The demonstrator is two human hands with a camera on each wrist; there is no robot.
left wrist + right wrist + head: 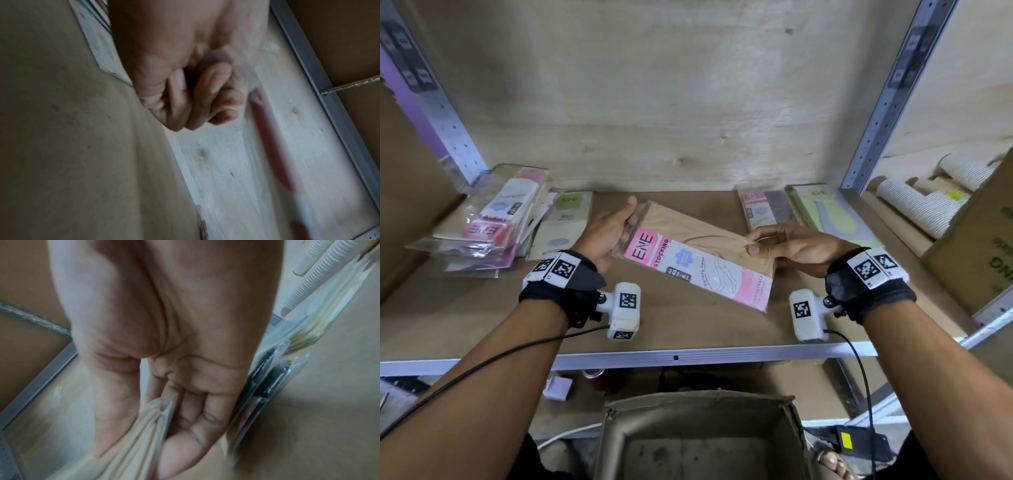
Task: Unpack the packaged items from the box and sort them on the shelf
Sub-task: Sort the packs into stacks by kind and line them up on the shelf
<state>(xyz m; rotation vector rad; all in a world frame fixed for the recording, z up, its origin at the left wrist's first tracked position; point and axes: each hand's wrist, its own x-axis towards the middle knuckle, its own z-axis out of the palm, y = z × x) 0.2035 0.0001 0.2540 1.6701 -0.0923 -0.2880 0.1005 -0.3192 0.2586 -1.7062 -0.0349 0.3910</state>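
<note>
1. At the far left of the brown wooden shelf (688, 329) lies a loose, overlapping pile of pink-and-clear plastic stocking packets (489, 222). Just beside it to the right lies a flat packet with a green label (563, 222).
2. The left hand (607, 233) holds the upper-left end of the flat clear packet of beige stockings with a pink and white label (698, 255), thumb on top. In the left wrist view its fingers (195, 100) are curled; that view is blurred.
3. That packet is held in the air over the middle of the shelf, between both hands. Its long axis runs from upper left, away from the person, down to lower right, with the label end towards the person.
4. The right hand (791, 246) pinches the right edge, thumb above and fingers (197, 417) below.
5. Further right lie a packet of grey stockings (767, 209) and a packet of pale green ones (832, 216). No beige group is visible yet, so the bare middle of the shelf looks the likely spot, equally near either hand.
6. Below the shelf edge stands the open brown cardboard box (702, 435); what shows of its inside looks empty.
</note>
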